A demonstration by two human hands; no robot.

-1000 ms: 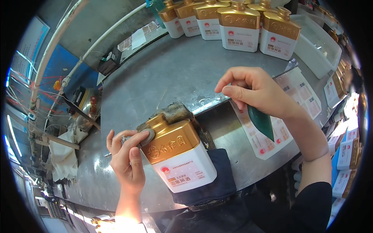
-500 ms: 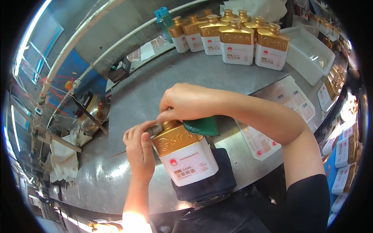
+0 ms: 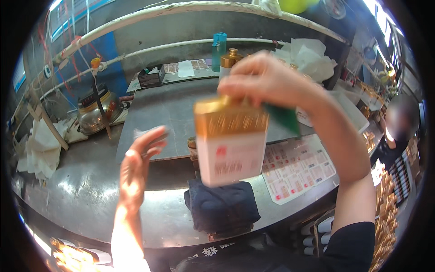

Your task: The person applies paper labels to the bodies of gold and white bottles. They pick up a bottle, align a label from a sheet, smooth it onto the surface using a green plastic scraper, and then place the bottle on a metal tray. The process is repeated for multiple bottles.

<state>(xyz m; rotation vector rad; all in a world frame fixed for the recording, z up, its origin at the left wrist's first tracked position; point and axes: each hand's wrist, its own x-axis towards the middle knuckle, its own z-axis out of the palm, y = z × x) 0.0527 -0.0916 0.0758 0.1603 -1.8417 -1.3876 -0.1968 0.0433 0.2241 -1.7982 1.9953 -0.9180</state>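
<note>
Bottle: flat white bottle with gold shoulders (image 3: 231, 147) hangs blurred in the air at the centre of the view, above the steel table (image 3: 90, 195) and well clear of it.
Right hand: right hand (image 3: 265, 81) clasps the bottle's gold top from above, fingers curled round it; a dark green scrap (image 3: 283, 119) sticks out beneath the palm at the bottle's 2 o'clock.
Left hand: left hand (image 3: 136, 170) floats at the bottle's 9 o'clock, apart from it; a small grey thing sits at the fingertips, too blurred to tell whether it is pinched.
Below the bottle: folded dark cloth (image 3: 222, 204) lies on the table at 6 o'clock.
Label sheets: white sheets of red-marked labels (image 3: 299, 167) lie flat at 4 o'clock of the bottle.
Far side: teal container (image 3: 218, 50) stands at 12 o'clock; metal pot (image 3: 93, 111) sits at 10 o'clock; white rags (image 3: 38, 147) are heaped at 9 o'clock by the table's edge.
</note>
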